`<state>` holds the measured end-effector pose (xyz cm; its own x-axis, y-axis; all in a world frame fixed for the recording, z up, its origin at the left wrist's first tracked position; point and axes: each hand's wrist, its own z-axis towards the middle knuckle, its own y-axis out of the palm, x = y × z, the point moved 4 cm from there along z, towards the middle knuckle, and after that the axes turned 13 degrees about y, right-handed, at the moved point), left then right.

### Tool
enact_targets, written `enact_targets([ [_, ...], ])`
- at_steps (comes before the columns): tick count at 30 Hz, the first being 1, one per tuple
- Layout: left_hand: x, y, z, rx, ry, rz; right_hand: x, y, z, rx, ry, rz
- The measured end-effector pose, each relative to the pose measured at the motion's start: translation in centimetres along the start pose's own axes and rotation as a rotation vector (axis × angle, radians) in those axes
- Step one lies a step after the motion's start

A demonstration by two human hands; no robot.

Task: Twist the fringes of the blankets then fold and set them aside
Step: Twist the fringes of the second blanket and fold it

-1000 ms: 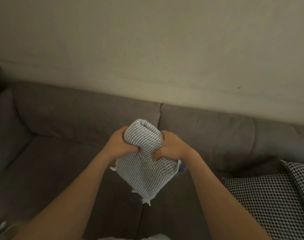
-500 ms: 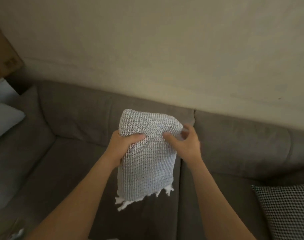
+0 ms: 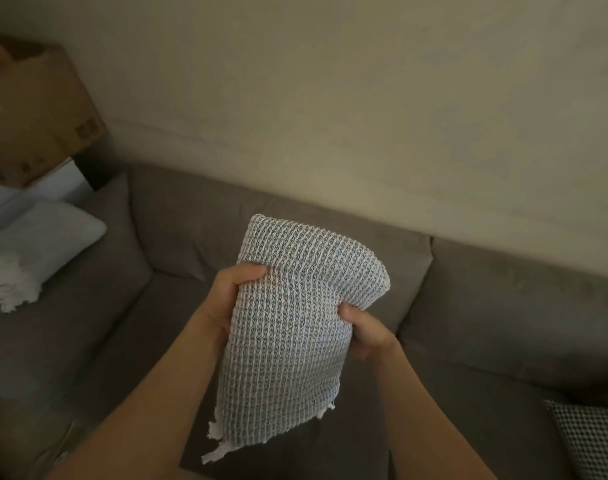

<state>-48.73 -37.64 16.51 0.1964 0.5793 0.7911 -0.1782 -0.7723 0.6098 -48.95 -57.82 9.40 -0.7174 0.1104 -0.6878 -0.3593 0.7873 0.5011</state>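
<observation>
Half a second ago the right hand (image 3: 363, 332) was open by the top corner of the blanket (image 3: 295, 317). Now it has moved lower and its fingers (image 3: 347, 311) are closed on the right edge. The view has turned left too, so more of a brown cardboard box (image 3: 46, 109) shows.

The left hand (image 3: 231, 296) still grips the left edge near the top, thumb in front. The blanket is folded into a long shape and held up in the air above the sofa (image 3: 503, 323), not touching it. Its top bends over to the right. White fringe (image 3: 215, 448) hangs from the bottom.

The blanket is bumpy, like a waffle, in grey and white. The sofa is soft and grey-brown. Another folded pale blanket (image 3: 32, 251) with white fringe lies at the sofa's left end. A black and white checked cushion (image 3: 593, 441) sits at the right.
</observation>
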Motion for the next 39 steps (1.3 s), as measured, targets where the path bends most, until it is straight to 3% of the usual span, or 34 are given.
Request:
enact_targets([
  [10, 3.7, -3.0, 0.3, 0.084, 0.194, -0.083, -2.5, 4.0, 4.1, -0.114, -0.116, 0.071],
  [13, 5.1, -5.5, 0.6, 0.133, 0.207, -0.119, -4.1, 5.9, 5.8, -0.128, -0.106, -0.003],
  [17, 7.5, -11.2, 1.6, 0.276, 0.159, -0.06, -6.1, 7.9, 8.9, -0.003, -0.047, -0.1],
  [20, 10.7, -16.4, 2.7, 0.427, 0.082, 0.212, -7.1, 10.1, 12.0, 0.093, -0.043, -0.166],
  [21, 12.3, -18.4, 2.5, 0.364, 0.068, 0.306, -7.6, 11.2, 13.3, 0.097, -0.054, -0.193],
  [25, 17.3, -28.3, 2.3, 0.512, 0.123, 0.346, -8.3, 18.0, 20.1, 0.06, -0.008, -0.431],
  [26, 17.5, -29.8, 1.7, 0.5, 0.044, 0.355, -8.6, 19.9, 21.6, 0.072, -0.028, -0.47],
  [28, 19.2, -33.4, 1.2, 0.571, -0.126, 0.335, -9.2, 23.8, 26.1, 0.205, -0.127, -0.45],
  [30, 20.4, -36.7, -0.2, 0.542, -0.121, 0.229, -9.6, 26.7, 29.8, 0.32, -0.255, -0.361],
  [32, 23.2, -40.4, -1.6, 0.532, -0.135, 0.303, -9.3, 30.0, 34.3, 0.353, -0.294, -0.249],
  [34, 25.2, -43.2, -2.0, 0.476, -0.131, 0.39, -8.8, 31.7, 37.5, 0.394, -0.225, -0.102],
  [36, 27.5, -46.3, -2.1, 0.403, -0.088, 0.585, -7.7, 33.0, 41.1, 0.38, -0.017, -0.008],
  [39, 30.5, -50.5, -1.4, 0.391, -0.071, 0.942, -5.6, 34.8, 44.6, 0.219, 0.325, -0.085],
])
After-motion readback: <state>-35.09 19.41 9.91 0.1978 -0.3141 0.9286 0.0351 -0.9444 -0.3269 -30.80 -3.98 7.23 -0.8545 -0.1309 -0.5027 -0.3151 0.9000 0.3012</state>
